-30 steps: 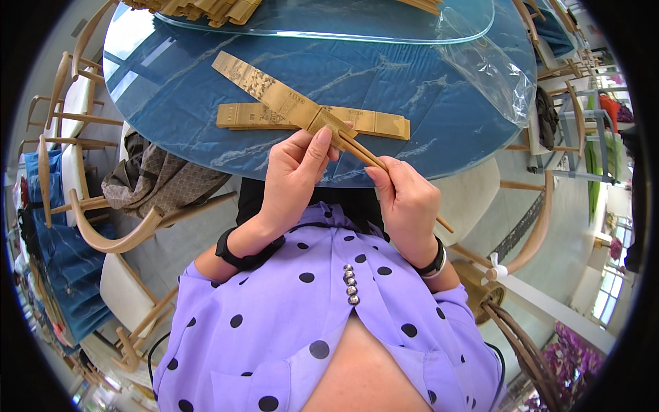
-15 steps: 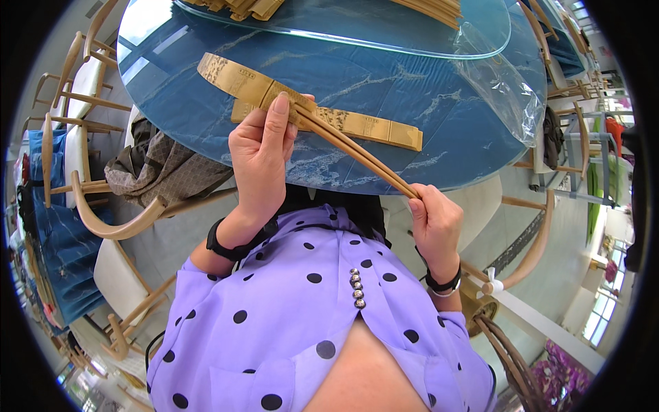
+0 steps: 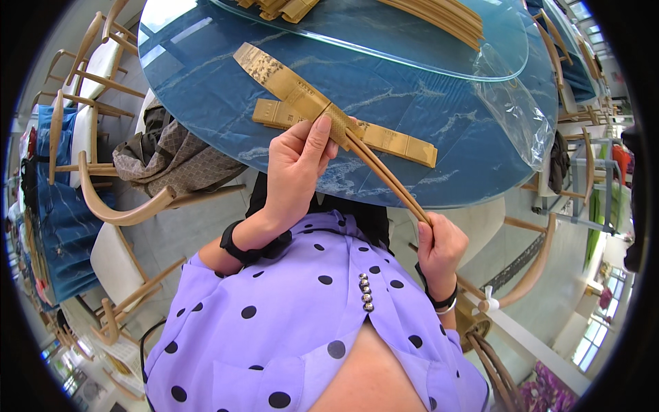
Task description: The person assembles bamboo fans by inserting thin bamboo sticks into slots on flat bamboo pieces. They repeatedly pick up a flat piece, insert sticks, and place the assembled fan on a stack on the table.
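My left hand (image 3: 300, 159) pinches a gold paper chopstick sleeve (image 3: 296, 91), its thumb on top near the patterned lower end. A pair of wooden chopsticks (image 3: 388, 176) sticks out of that end, slanting down to the right; their other ends are hidden inside the sleeve. My right hand (image 3: 441, 244) is closed round the chopsticks' outer tips, just off the table's near edge. Under the held sleeve, more gold sleeves (image 3: 401, 146) lie stacked on the table, partly covered by my left hand.
The blue marbled round table (image 3: 453, 172) carries a glass turntable (image 3: 384, 51) with several gold sleeves (image 3: 439, 19) on it. A clear plastic bag (image 3: 518, 120) lies at the right. A wooden chair (image 3: 123, 214) with a brown patterned garment or bag (image 3: 180, 154) stands at the left.
Less of the chopsticks shows outside the sleeve now. The held sleeve slants more steeply, and my left thumb sits nearer its lower end. The whole view has shifted slightly.
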The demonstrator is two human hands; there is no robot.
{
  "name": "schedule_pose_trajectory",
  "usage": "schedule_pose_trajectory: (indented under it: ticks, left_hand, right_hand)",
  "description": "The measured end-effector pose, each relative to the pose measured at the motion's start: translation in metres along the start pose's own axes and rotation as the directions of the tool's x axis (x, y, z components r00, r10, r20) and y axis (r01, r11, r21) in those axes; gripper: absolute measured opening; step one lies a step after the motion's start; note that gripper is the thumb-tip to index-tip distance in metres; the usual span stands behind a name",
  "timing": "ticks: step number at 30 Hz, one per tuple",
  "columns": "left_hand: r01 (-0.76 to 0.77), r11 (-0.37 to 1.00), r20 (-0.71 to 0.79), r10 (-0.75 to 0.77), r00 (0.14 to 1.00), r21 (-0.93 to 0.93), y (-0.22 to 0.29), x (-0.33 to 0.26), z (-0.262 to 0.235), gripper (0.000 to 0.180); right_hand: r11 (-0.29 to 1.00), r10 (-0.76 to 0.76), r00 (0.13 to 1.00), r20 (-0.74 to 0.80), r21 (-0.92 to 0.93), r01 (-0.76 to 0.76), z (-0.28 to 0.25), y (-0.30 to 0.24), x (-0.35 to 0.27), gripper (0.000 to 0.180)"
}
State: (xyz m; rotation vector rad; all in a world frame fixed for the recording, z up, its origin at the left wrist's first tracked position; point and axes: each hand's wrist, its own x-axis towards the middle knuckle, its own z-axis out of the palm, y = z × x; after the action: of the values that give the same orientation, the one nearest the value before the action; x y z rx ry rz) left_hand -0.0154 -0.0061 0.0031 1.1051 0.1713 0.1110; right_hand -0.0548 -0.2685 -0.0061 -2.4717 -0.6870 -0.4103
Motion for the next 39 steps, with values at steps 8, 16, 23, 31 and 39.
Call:
schedule_pose_trajectory:
  ticks: [8, 16, 23, 31, 39]
  left_hand:
    - [0.013, 0.997, 0.048, -0.017, 0.999, 0.082, -0.009, -0.002, -0.001, 0.033]
    - [-0.055, 0.988, 0.098, 0.041, 0.994, 0.145, -0.014, -0.004, 0.005, 0.034]
    - [0.027, 0.999, 0.095, -0.030, 0.995, 0.037, -0.009, -0.006, 0.006, 0.033]
    - [-0.044, 0.989, 0.080, 0.033, 0.996, 0.139, -0.014, -0.002, 0.003, 0.036]
    - [-0.002, 1.000, 0.073, 0.002, 0.997, 0.003, -0.008, -0.003, 0.009, 0.035]
  right_hand:
    - [1.000, 0.000, 1.000, 0.006, -0.009, 0.000, 0.000, 0.000, 0.002, 0.015]
    - [1.000, -0.003, 1.000, -0.001, 0.012, 0.003, 0.000, -0.003, 0.004, 0.015]
    - [1.000, -0.014, 1.000, 0.011, -0.019, 0.015, 0.001, -0.004, 0.009, 0.016]
    - [1.000, -0.021, 1.000, -0.008, -0.006, 0.021, 0.000, -0.006, 0.010, 0.016]
    - [0.999, -0.033, 0.999, -0.014, -0.032, 0.032, 0.004, -0.006, 0.011, 0.019]
